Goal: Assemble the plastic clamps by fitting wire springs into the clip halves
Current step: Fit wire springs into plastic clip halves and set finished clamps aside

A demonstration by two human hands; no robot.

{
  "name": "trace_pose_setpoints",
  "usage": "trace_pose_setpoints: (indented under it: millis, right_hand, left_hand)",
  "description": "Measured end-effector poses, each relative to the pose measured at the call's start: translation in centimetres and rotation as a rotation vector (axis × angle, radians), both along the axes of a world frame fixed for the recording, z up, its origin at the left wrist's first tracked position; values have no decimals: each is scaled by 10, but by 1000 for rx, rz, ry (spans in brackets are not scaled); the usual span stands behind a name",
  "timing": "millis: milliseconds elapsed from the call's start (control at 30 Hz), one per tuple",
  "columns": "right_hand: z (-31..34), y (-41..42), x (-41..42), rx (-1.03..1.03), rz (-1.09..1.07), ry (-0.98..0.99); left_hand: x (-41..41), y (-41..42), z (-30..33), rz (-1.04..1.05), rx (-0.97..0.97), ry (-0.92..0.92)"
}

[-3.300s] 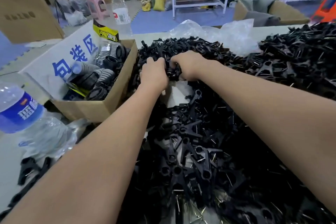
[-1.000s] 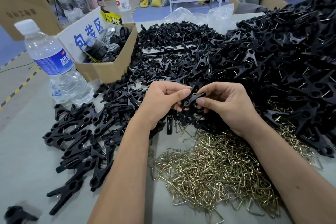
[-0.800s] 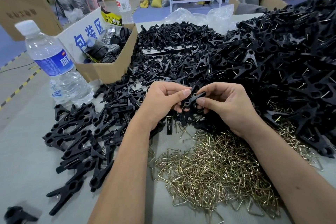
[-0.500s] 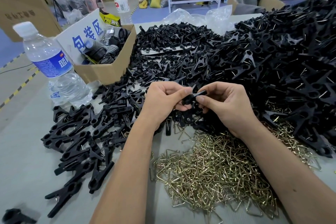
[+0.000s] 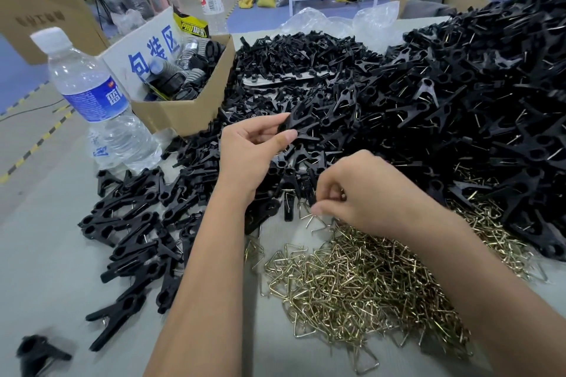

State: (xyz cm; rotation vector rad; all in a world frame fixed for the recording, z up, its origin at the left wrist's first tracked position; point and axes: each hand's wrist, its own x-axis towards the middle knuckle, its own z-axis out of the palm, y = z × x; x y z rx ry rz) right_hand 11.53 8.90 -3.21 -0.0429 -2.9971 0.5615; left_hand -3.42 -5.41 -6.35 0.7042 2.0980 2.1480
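Grey tabletop in a warehouse: my left hand pinches one black clip half between thumb and fingertips, raised over the heap of clip halves, too many to count. My right hand, fingers curled, touches one wire spring at the edge of the uncounted spring pile. Assembled clamps lie left; two water bottles and one cardboard box stand beyond.
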Motion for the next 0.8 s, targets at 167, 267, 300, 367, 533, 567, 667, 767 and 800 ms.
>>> trace_pose_setpoints:
  millis: [167,267,300,367,533,567,667,767,800]
  right_hand:
    - [2,-22,-2,150,-3,-125]
    - [0,-19,-2,111,9,-102]
    - [0,-20,-2,74,44,-85]
    - [1,-26,-2,-19,161,-98]
    - [-1,-46,-6,-43,338,-225]
    - [-2,-49,-7,-54,356,-256]
    - [-3,-47,-8,-84,367,-304]
    - [-4,-37,-6,-205,342,-274]
    - [-4,-34,-5,-218,361,-278]
  left_hand:
    - [-2,1,-4,-4,-22,45]
    - [-3,1,-4,9,-9,50]
    - [-3,1,-4,12,-5,47]
    - [-3,1,-3,11,1,38]
    - [-2,1,-3,14,5,33]
    - [-1,1,-2,16,3,29]
    - [0,1,-1,18,-1,17]
    - [0,1,0,23,-3,11]
    - [0,1,0,25,-2,9]
